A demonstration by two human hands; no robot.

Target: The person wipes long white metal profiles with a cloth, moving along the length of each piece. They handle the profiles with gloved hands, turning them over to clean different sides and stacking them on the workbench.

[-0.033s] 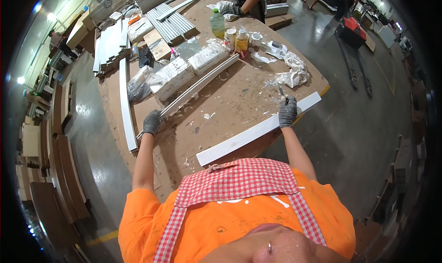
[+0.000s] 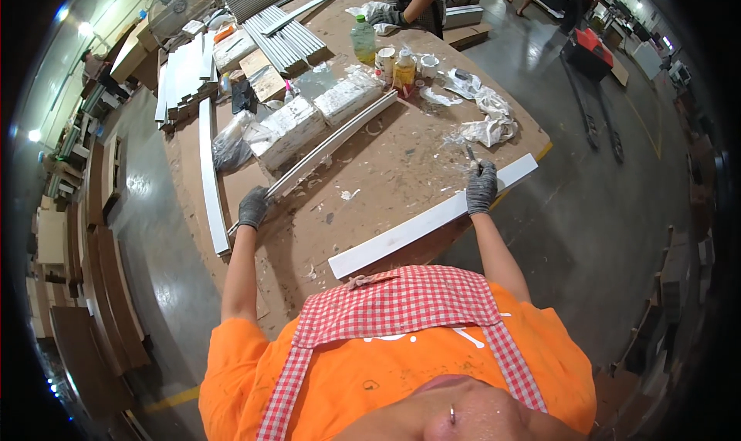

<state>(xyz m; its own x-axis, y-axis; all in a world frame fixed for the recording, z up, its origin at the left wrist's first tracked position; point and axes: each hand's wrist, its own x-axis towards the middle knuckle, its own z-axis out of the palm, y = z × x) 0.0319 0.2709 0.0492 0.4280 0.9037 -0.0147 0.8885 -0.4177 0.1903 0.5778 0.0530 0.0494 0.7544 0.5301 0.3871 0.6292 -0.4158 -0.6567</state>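
Note:
My left hand (image 2: 253, 207), in a grey glove, is closed round the near part of a long narrow white strip (image 2: 340, 141). The strip slants away across the worktable, alongside white-smeared blocks (image 2: 289, 132). On the right, my gloved right hand (image 2: 482, 190) is closed on a slim tool (image 2: 471, 154) whose tip points away from me; its exact kind is too small to tell. That hand lies over a flat white board (image 2: 409, 236) along the table's near right edge. Its fingers hide part of the board.
The brown worktable (image 2: 363, 217) carries a green-capped bottle (image 2: 363, 39), a yellowish bottle (image 2: 404, 72), crumpled wipes (image 2: 494, 120) and stacked white strips (image 2: 285, 39). Another white board (image 2: 210, 174) lies at left. A co-worker's gloved hand (image 2: 390, 16) is at the far edge. A pallet jack (image 2: 590, 93) stands right.
The far end of the narrow strip has shifted very slightly to the left, with my left hand still on it. My right hand has stayed put.

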